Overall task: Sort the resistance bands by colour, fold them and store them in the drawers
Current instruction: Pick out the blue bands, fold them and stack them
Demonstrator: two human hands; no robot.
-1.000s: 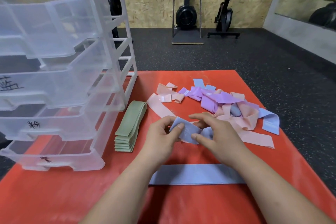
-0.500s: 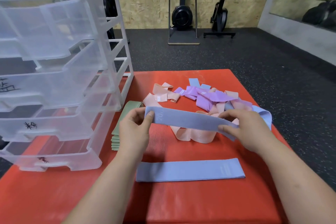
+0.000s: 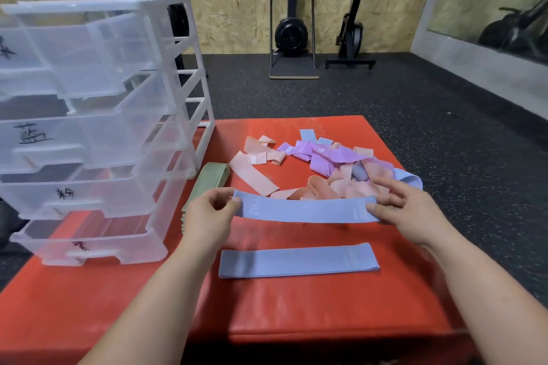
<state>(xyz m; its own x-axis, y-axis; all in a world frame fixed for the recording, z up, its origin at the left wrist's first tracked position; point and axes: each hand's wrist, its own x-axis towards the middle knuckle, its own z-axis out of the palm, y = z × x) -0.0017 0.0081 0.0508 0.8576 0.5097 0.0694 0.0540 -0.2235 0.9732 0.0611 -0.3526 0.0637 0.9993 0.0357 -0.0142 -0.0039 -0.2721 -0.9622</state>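
A blue resistance band (image 3: 305, 210) is stretched flat and level above the red mat (image 3: 267, 314). My left hand (image 3: 209, 216) pinches its left end and my right hand (image 3: 409, 210) pinches its right end. A second blue band (image 3: 299, 260) lies flat on the mat just below it. Behind, a loose heap of pink bands (image 3: 255, 170), purple bands (image 3: 323, 155) and blue bands (image 3: 410, 179) is spread over the mat. A stack of folded green bands (image 3: 207, 182) lies beside the clear plastic drawer unit (image 3: 98, 133) at left, whose drawers are pulled out.
The drawer fronts carry handwritten black labels. The red mat ends close behind the heap and drops to dark rubber flooring (image 3: 415, 115). Exercise machines (image 3: 292, 32) stand against the far wooden wall.
The blue band went from bunched between my hands to pulled out flat. Both hands have spread apart and the band now hangs lower, nearer the one lying on the mat.
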